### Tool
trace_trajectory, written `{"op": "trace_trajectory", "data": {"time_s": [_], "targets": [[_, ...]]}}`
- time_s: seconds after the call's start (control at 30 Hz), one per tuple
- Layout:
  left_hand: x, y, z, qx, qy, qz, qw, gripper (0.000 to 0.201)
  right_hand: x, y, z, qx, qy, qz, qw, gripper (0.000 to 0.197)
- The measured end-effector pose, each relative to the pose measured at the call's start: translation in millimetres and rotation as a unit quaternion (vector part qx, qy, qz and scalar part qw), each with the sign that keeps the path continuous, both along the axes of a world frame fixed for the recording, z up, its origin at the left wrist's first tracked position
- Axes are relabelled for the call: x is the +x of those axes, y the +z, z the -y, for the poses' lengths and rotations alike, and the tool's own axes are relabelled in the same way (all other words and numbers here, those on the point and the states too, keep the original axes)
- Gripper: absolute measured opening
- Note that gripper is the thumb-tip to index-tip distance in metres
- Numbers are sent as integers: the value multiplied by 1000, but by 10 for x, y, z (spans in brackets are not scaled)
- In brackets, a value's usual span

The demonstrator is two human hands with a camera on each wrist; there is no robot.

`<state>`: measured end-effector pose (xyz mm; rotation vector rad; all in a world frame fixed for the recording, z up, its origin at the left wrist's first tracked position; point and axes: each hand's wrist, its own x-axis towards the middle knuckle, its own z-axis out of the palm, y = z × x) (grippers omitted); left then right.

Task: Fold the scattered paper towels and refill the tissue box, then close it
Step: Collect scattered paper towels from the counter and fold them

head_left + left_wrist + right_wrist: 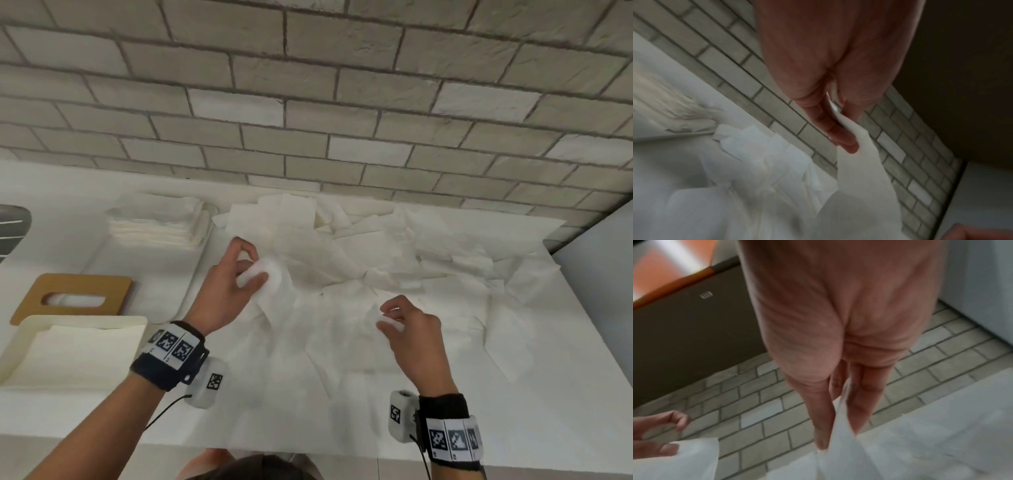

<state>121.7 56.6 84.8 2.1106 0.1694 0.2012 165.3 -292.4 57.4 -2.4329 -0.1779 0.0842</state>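
Paper towel (277, 291), one sheet, is held lifted just above the loose heap (394, 246) on the table (85, 418). The left hand (233, 284) pinches one corner between thumb and fingers; the right hand (407, 329) pinches the opposite edge. Judged purpose: spreading the sheet taut so a fold can be set squarely. Heap count cannot be told, as the sheets overlap. One folded stack (157, 222) stands left of the heap, against the brick wall (308, 85). One tissue box (68, 349) lies open, left of the heap and nearer the person, with its one wooden lid (73, 298) just behind it.
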Motion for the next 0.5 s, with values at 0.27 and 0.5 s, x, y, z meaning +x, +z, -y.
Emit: {"op": "trace_trajectory", "data": {"time_s": [0.27,0.5], "targets": [[-1096,8,-1311,95,118,8,988,28,-340,327,-1211,19,101,133,986,21],[-1892,-497,-2337,122,234,-115,958,23,-929,546,-2464,103,138,77,982,30]]}}
